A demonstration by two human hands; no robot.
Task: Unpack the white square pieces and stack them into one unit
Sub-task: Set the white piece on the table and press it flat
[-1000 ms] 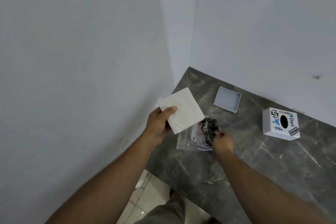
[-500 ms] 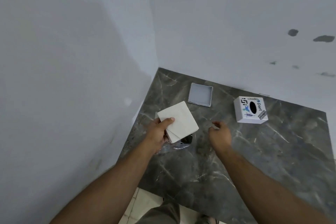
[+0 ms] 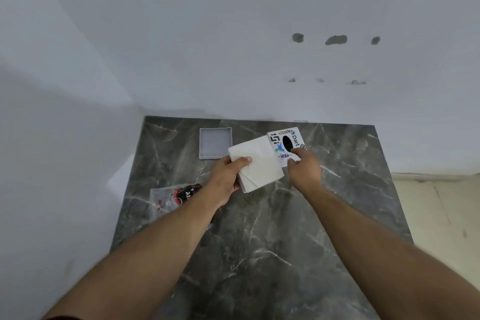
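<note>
My left hand (image 3: 228, 176) holds a small stack of white square pieces (image 3: 259, 163) above the dark marble table, thumb on top; two offset layers show at the stack's near edge. My right hand (image 3: 304, 167) is at the near edge of a white box (image 3: 284, 141) covered with stickers and pierced by a black oval hole, its fingers touching the box. The stack hides the box's left near corner. Whether the right hand grips the box is unclear.
An open shallow grey tray (image 3: 215, 143) lies at the back left of the marble table (image 3: 259, 241). A clear plastic bag with a dark wrapper (image 3: 171, 199) lies under my left forearm. Walls close off the left and back; the table's right edge borders a pale floor.
The view swung right. My left hand carried the white stack toward the sticker box, leaving the plastic bag behind. My right hand moved from the bag to the box's near edge.
</note>
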